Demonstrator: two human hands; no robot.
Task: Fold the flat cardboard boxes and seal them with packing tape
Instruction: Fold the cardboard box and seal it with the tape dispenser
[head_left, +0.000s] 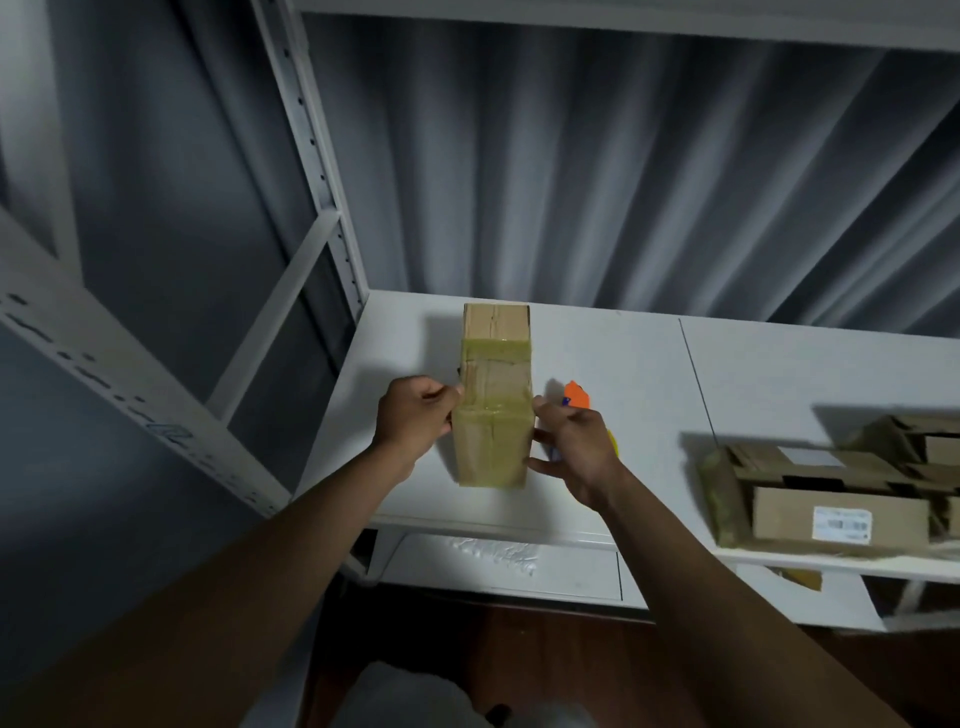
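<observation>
White shelf board (597, 353), smooth and matte, seam line running front to back right of the box; white metal rack upright (311, 156) with punched holes left of the box, diagonal brace below it; grey pleated curtain (623, 182) behind the box, dark wood floor (571, 649) below the board

Cardboard box (496, 395) standing on the board near its left front, long and narrow, plain brown corrugated, centre seam visible on top; two bands of glossy yellowish packing tape (496, 349) wrapped across it, near end also covered in tape, slightly wrinkled

Left hand (415, 421) against the box's left side, fingers curled, pinching at the edge by the nearer tape band

Right hand (571, 452) on the box's right side, fingers spread and fairly straight, touching the side wall, thumb near the lower corner

Orange plastic piece (577, 394) just right of the box, partly hidden behind the right hand, yellow and blue bits beside it; shape unclear

Pile of cardboard boxes (831, 493) well right of the box at the board's front edge, flat brown packs, some taped; white label with barcode (841, 524) on the front one, print too blurred to read

Crinkled clear film (493, 553) on the lower shelf under the box
</observation>
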